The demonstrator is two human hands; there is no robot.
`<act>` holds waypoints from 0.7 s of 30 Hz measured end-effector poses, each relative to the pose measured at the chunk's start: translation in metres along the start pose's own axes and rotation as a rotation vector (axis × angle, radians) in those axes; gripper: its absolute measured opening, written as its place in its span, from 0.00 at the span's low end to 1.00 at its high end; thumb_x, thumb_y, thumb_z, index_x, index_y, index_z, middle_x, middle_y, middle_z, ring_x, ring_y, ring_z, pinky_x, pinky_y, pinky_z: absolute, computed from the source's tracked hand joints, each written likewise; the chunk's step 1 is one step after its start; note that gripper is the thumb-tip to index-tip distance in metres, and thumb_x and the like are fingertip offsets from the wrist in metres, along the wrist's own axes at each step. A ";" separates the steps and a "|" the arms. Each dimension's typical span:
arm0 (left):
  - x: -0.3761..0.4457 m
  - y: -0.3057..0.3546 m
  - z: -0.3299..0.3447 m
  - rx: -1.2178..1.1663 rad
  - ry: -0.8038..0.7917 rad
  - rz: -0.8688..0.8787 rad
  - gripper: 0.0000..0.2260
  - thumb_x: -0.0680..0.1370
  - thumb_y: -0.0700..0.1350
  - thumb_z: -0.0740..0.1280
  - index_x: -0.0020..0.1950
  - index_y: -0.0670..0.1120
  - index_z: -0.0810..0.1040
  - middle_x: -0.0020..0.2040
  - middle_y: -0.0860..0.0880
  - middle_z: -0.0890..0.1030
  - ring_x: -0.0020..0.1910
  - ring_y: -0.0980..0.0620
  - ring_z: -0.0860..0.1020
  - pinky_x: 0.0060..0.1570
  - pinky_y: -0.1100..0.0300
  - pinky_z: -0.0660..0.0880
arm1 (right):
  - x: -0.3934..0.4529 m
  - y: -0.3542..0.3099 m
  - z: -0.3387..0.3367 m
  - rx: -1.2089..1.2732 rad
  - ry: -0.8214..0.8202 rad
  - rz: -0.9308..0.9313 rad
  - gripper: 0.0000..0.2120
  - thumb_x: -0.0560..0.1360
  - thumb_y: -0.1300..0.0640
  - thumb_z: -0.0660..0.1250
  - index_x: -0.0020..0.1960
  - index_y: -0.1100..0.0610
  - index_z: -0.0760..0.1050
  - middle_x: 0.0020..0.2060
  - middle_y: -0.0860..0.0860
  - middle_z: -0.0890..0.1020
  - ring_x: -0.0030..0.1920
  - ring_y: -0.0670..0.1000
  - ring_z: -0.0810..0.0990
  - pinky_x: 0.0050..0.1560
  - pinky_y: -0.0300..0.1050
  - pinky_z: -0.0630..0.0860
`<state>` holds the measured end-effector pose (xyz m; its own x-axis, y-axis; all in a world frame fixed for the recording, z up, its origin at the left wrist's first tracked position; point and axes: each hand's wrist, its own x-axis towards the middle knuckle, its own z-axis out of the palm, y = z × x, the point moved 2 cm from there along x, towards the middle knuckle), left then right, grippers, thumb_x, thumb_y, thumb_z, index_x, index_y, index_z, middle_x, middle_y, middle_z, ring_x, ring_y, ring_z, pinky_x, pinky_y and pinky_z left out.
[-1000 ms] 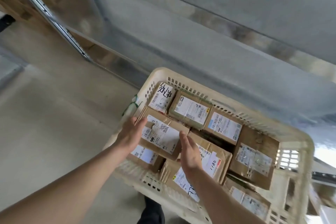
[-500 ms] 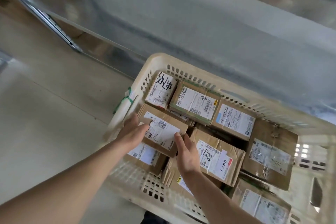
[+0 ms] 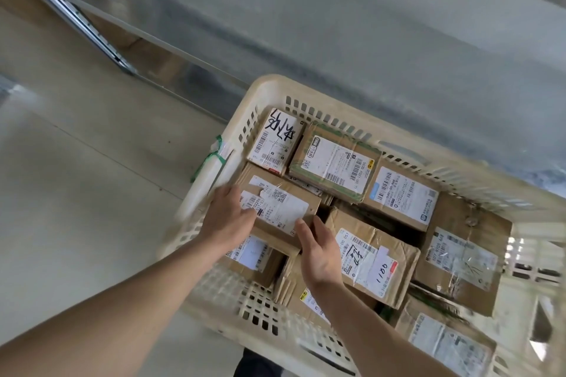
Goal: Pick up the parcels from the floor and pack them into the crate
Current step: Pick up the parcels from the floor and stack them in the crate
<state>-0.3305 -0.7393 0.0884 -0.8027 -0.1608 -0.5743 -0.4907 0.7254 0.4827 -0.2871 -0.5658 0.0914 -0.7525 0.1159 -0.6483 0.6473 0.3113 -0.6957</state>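
Clearly, "1180" on labelled parcel (image 3: pixel 372 260)

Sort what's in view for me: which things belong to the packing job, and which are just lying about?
Job: crate; parcel being seated; left hand; right hand; packed parcels, e.g. the "1100" one.
Lying about: metal rail; green tie on the crate's side.
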 end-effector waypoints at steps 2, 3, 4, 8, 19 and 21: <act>0.000 -0.001 0.001 -0.042 0.023 0.046 0.25 0.76 0.38 0.63 0.73 0.42 0.64 0.71 0.45 0.66 0.69 0.49 0.63 0.69 0.51 0.64 | -0.001 0.000 0.000 0.032 0.030 -0.007 0.28 0.65 0.28 0.56 0.47 0.49 0.76 0.45 0.49 0.81 0.44 0.50 0.78 0.40 0.43 0.69; -0.001 -0.003 0.002 -0.056 0.030 0.056 0.28 0.75 0.37 0.63 0.75 0.42 0.63 0.72 0.45 0.65 0.69 0.50 0.63 0.69 0.53 0.64 | -0.001 0.000 0.001 0.036 0.031 -0.008 0.29 0.64 0.29 0.57 0.49 0.50 0.76 0.44 0.49 0.80 0.44 0.50 0.77 0.41 0.43 0.70; -0.002 -0.006 0.004 -0.068 0.035 0.072 0.30 0.74 0.36 0.64 0.76 0.43 0.62 0.72 0.45 0.64 0.69 0.50 0.63 0.68 0.56 0.64 | -0.002 0.001 0.002 0.043 0.027 -0.015 0.30 0.63 0.30 0.58 0.53 0.51 0.76 0.45 0.48 0.81 0.46 0.50 0.78 0.43 0.44 0.71; -0.002 -0.016 0.009 -0.064 0.064 0.086 0.34 0.71 0.29 0.64 0.77 0.42 0.61 0.71 0.43 0.64 0.69 0.48 0.65 0.66 0.62 0.62 | -0.004 0.001 0.003 0.085 0.067 0.027 0.42 0.60 0.36 0.65 0.73 0.46 0.69 0.61 0.46 0.81 0.60 0.49 0.79 0.59 0.54 0.78; -0.003 -0.023 0.021 0.014 0.234 0.117 0.36 0.71 0.25 0.63 0.77 0.37 0.57 0.69 0.37 0.64 0.68 0.41 0.66 0.60 0.63 0.64 | 0.001 0.005 0.007 0.076 0.152 0.007 0.28 0.62 0.47 0.65 0.61 0.53 0.77 0.50 0.51 0.81 0.51 0.52 0.79 0.44 0.44 0.74; -0.006 -0.022 0.020 0.011 0.250 0.113 0.36 0.70 0.25 0.63 0.77 0.39 0.58 0.68 0.37 0.65 0.68 0.41 0.66 0.62 0.59 0.68 | 0.001 0.009 0.007 0.093 0.150 0.019 0.20 0.61 0.49 0.65 0.52 0.51 0.77 0.45 0.52 0.81 0.46 0.53 0.79 0.41 0.45 0.74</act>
<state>-0.3085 -0.7407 0.0681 -0.9114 -0.2381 -0.3356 -0.3911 0.7549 0.5265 -0.2813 -0.5697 0.0817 -0.7454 0.2629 -0.6126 0.6645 0.2200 -0.7142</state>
